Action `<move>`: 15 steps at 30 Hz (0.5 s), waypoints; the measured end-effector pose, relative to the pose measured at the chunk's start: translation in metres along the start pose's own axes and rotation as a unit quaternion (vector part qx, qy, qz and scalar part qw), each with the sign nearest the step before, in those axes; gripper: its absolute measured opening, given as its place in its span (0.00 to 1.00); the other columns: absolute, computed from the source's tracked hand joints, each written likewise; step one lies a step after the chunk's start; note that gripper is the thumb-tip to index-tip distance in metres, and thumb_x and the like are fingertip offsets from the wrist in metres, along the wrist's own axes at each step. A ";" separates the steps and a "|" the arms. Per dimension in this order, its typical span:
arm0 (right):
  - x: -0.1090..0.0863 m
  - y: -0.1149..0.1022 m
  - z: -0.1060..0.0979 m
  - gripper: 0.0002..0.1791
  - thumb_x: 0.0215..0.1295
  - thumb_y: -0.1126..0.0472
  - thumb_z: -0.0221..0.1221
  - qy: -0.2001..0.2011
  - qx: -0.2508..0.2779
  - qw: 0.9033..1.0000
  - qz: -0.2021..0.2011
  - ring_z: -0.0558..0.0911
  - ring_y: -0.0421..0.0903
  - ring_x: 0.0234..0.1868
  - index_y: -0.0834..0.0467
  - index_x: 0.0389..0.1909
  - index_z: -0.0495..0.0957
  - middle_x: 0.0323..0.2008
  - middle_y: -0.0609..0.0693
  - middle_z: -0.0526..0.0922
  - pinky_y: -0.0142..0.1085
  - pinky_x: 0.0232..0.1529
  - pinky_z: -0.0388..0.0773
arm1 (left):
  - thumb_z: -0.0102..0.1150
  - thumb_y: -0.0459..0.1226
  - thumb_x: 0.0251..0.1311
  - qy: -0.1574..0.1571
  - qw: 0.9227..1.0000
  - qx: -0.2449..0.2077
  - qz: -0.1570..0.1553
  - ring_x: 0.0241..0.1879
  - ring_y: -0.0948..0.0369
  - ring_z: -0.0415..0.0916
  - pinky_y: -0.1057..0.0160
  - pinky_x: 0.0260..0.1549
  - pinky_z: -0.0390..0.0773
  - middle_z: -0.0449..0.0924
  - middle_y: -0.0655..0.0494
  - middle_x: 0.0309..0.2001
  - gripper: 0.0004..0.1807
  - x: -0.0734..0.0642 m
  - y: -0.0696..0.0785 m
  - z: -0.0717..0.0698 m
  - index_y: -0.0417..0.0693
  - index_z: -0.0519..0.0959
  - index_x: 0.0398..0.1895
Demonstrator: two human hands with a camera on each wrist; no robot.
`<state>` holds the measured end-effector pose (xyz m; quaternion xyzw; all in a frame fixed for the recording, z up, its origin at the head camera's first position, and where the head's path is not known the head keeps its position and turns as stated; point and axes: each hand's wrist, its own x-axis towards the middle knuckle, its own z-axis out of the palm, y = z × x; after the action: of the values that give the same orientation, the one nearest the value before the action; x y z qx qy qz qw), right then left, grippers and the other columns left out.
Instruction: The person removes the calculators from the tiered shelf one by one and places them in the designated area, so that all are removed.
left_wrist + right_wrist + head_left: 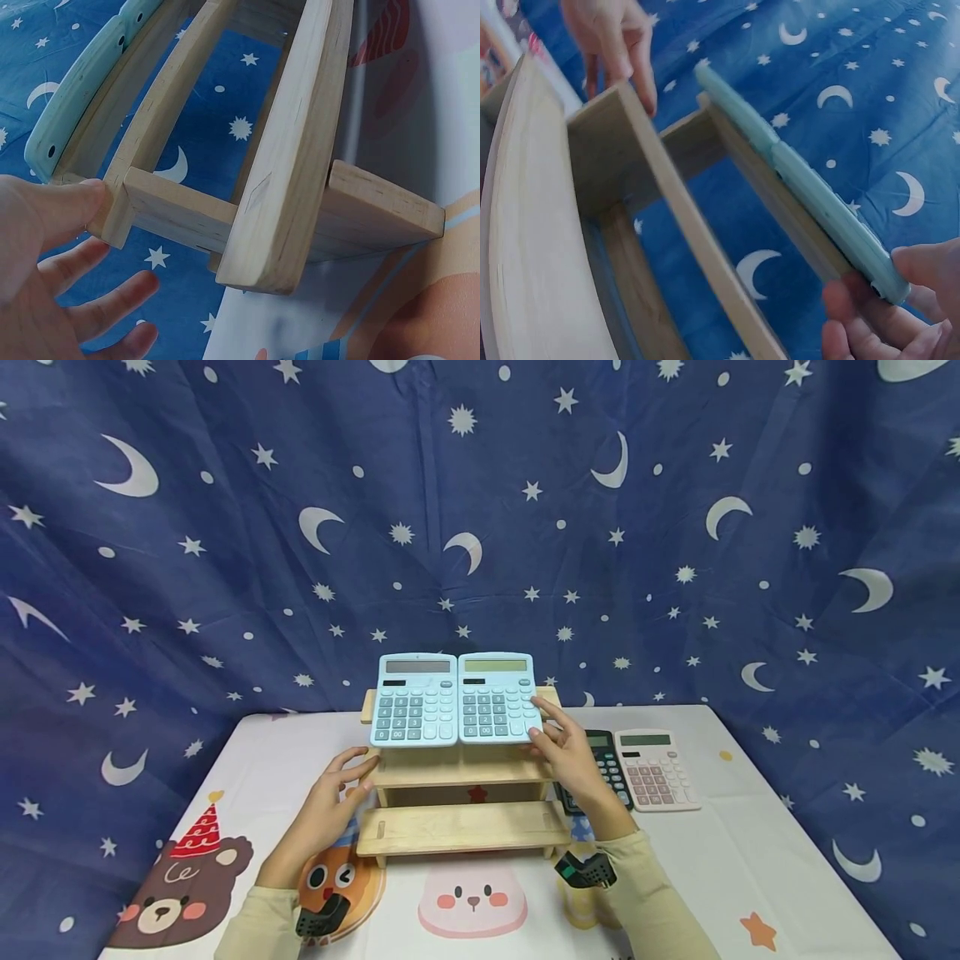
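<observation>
Two light-blue calculators stand side by side on the top tier of a wooden stepped rack [463, 828]. My right hand [566, 760] pinches the lower right corner of the right blue calculator [495, 697]; the right wrist view shows its thumb on one face and fingers behind. The left blue calculator [415, 700] leans beside it, their edges close together. My left hand [330, 802] is at the left end of the rack's middle board [161, 97]. One fingertip touches the board's end there, and the other fingers are spread loosely.
A black calculator [617, 777] and a white calculator [656, 770] with pinkish keys lie right of the rack, the black one partly behind my right hand. Beneath is a white tablecloth [757, 852] with cartoon animals. A blue star-and-moon curtain [480, 527] hangs behind.
</observation>
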<state>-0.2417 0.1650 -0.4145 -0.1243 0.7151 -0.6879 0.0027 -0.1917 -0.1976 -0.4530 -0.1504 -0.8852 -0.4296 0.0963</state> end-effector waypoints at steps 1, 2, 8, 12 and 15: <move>-0.001 0.000 -0.001 0.32 0.76 0.68 0.52 0.000 0.008 1.000 0.005 0.88 0.46 0.43 0.54 0.78 0.59 0.62 0.70 0.77 0.31 0.46 0.84 | 0.54 0.35 0.73 -0.001 1.000 -0.001 -0.002 0.71 0.30 0.61 0.25 0.56 0.70 0.61 0.34 0.73 0.22 0.000 0.000 0.000 0.33 0.73 0.67; -0.002 0.001 -0.002 0.32 0.76 0.67 0.52 -0.001 0.016 1.000 0.009 0.88 0.47 0.44 0.53 0.78 0.59 0.61 0.70 0.78 0.32 0.47 0.84 | 0.54 0.35 0.73 -0.001 1.000 -0.002 -0.003 0.71 0.30 0.60 0.25 0.56 0.70 0.61 0.34 0.73 0.22 0.000 0.000 0.000 0.34 0.73 0.67; -0.005 0.001 -0.005 0.32 0.76 0.64 0.55 0.001 0.039 0.999 0.020 0.88 0.45 0.44 0.52 0.78 0.60 0.58 0.60 0.83 0.33 0.49 0.84 | 0.54 0.34 0.73 -0.001 1.000 -0.002 -0.004 0.71 0.30 0.61 0.25 0.57 0.69 0.61 0.35 0.73 0.22 0.000 0.001 0.000 0.34 0.73 0.67; -0.007 0.000 -0.006 0.32 0.75 0.63 0.55 0.004 0.051 0.998 0.030 0.88 0.44 0.44 0.52 0.78 0.60 0.53 0.49 0.87 0.32 0.48 0.84 | 0.54 0.34 0.73 -0.002 1.000 -0.002 -0.007 0.71 0.30 0.61 0.25 0.57 0.69 0.61 0.35 0.73 0.22 0.000 0.000 0.000 0.34 0.73 0.67; -0.008 -0.001 -0.006 0.33 0.75 0.63 0.56 0.002 0.061 0.998 0.032 0.88 0.42 0.44 0.53 0.78 0.59 0.47 0.41 0.89 0.31 0.48 0.84 | 0.54 0.35 0.73 -0.002 1.000 -0.002 -0.008 0.71 0.30 0.60 0.25 0.57 0.69 0.61 0.35 0.73 0.22 0.000 0.000 0.000 0.34 0.73 0.67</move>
<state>-0.2344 0.1722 -0.4145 -0.0998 0.6753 -0.7301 0.0310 -0.1914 -0.1980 -0.4529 -0.1445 -0.8857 -0.4316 0.0911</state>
